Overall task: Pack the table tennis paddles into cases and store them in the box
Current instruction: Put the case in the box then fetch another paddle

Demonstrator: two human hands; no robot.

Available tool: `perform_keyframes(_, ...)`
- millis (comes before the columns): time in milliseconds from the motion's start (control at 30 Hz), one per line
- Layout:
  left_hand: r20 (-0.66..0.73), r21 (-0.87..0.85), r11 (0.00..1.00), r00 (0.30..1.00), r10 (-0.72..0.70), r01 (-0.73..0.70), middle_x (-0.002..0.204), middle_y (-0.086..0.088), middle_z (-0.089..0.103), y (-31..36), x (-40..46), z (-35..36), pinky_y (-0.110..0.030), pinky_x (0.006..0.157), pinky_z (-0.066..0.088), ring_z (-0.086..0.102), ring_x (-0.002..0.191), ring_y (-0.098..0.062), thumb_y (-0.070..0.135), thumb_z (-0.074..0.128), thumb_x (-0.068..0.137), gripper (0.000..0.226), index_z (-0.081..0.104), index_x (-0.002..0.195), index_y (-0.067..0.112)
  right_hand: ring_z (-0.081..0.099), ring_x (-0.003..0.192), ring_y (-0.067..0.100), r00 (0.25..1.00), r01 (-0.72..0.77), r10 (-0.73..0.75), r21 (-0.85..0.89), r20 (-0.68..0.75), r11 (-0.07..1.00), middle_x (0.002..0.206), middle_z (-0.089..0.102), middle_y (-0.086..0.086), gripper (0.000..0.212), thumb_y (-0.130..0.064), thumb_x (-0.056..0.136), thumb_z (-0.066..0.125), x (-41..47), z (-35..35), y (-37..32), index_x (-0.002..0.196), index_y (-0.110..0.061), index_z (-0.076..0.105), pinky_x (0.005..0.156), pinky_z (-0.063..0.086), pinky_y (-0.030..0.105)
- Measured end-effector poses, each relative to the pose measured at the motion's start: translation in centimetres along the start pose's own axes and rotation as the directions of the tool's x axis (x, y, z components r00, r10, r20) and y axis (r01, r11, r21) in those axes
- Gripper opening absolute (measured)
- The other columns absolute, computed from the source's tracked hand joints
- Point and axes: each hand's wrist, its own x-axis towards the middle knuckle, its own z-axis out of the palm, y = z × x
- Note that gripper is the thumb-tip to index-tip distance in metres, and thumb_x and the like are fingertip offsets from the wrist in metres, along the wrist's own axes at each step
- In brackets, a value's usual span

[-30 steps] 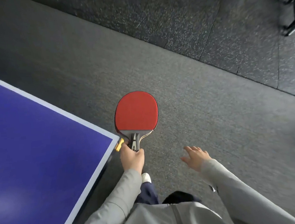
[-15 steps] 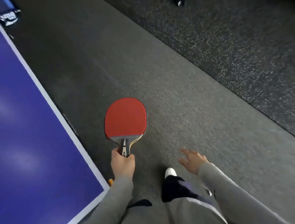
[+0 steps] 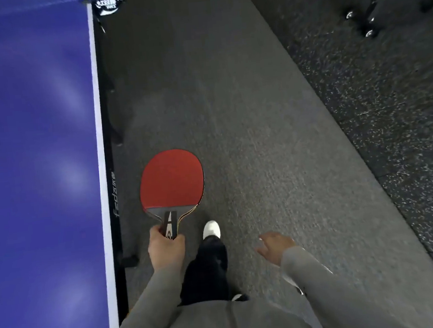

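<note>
Nearest to the camera are two grey sleeves, one on each side of a dark trouser leg that ends in one white shoe (image 3: 211, 229) on the floor. The left hand (image 3: 166, 251) is curled around the short handle of the paddle (image 3: 171, 179), with the thumb and fingers wrapped on the black and pale grip, so the paddle stands out forward from the fist and its round red face looks up at the camera. The paddle is in the air above the grey carpet (image 3: 247, 140), just to the right of the table edge and not touching it. Only one paddle is in view. The right hand (image 3: 276, 246) is well apart from the paddle, on the other side of the leg; its fingers are loosely spread and relaxed, and it holds nothing and touches nothing. On the left runs one blue table (image 3: 34, 153) with a white border line and a black side rail. Farther away, at the top end of the table, there is a black net clamp (image 3: 107, 6) with white print. At the far right, on the speckled dark floor, several small wheels (image 3: 369, 32) of dark furniture are visible.
</note>
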Motion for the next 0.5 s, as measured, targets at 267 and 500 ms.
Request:
perform_keyframes(267,-0.015,-0.083,0.995,0.998,-0.053,0.051,0.085,0.002,0.054,11.6,11.1,5.8,-0.03,0.069,0.043,0.055,0.078,-0.022,0.006,0.059,0.078,0.044,0.05,0.121,0.014,0.041,0.134,0.023,0.999,-0.012,0.009,-0.058,-0.054,0.998,0.146,0.043,0.007,0.053,-0.046,0.098,0.038,10.0,-15.1,0.0,0.142,-0.017,0.04,0.109,0.033,0.034)
perform_keyframes(500,-0.026,-0.101,0.994,0.999,-0.036,0.033,0.091,-0.002,0.056,20.9,18.4,8.0,-0.034,0.071,0.046,0.057,0.084,-0.026,0.005,0.059,0.078,0.046,0.049,0.121,0.014,0.041,0.134,0.027,0.988,0.038,-0.044,-0.044,-0.149,0.998,0.147,0.041,0.01,0.052,-0.043,0.1,0.036,16.7,-27.8,-1.3,0.143,-0.014,0.038,0.111,0.032,0.037)
